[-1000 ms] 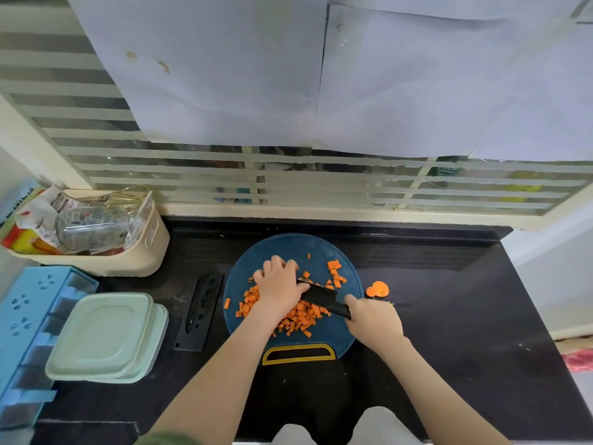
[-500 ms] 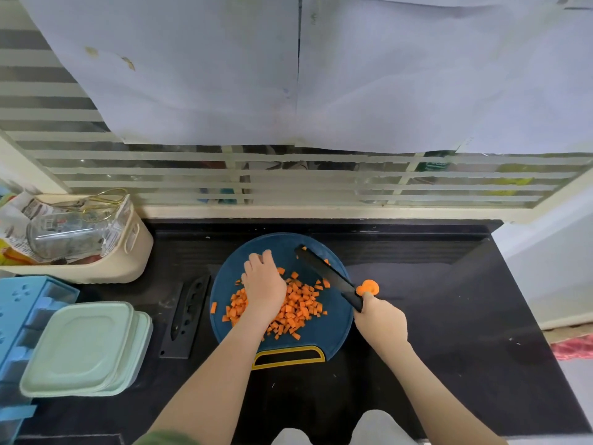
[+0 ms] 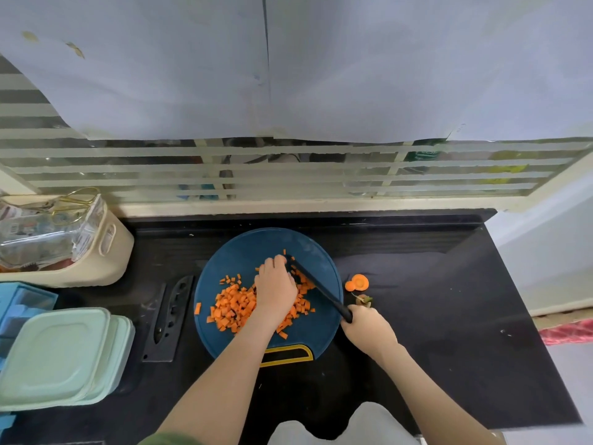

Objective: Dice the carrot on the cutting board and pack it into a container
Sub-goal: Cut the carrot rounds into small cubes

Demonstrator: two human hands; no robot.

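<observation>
While the left hand (image 3: 276, 284) lies palm down on the carrot cubes (image 3: 234, 306), the right hand (image 3: 369, 326) holds a black knife (image 3: 317, 285) by the handle. The grip of the right hand is closed fully round this handle, at the right edge of the round blue cutting board (image 3: 256, 245). From there the blade goes up and to the left across the board, and its tip is just beside the fingertips of the left hand. The grip of the left hand is relaxed: the fingers are only a little bent, they rest on the cubes, and I see nothing held inside them.

Most of the carrot is already cut into small cubes. They lie in a loose heap on the middle and left part of the board, partly under the left hand, and a few single cubes are scattered near the board's left edge. Beside the board on the right, two round carrot slices (image 3: 356, 282) lie on the black tabletop (image 3: 433, 316), and the carrot top (image 3: 364, 299) with a bit of green lies just below them, near the right hand.

To the left of the board a black knife sheath (image 3: 168, 319) lies flat. Farther left, containers (image 3: 61, 358) with pale green lids stand stacked, lids on. Behind them is a blue rack (image 3: 19, 303), and at the back left a cream basket (image 3: 118, 252) holds packets and a glass jar. White paper covers the upper part of the striped window behind the tabletop.
</observation>
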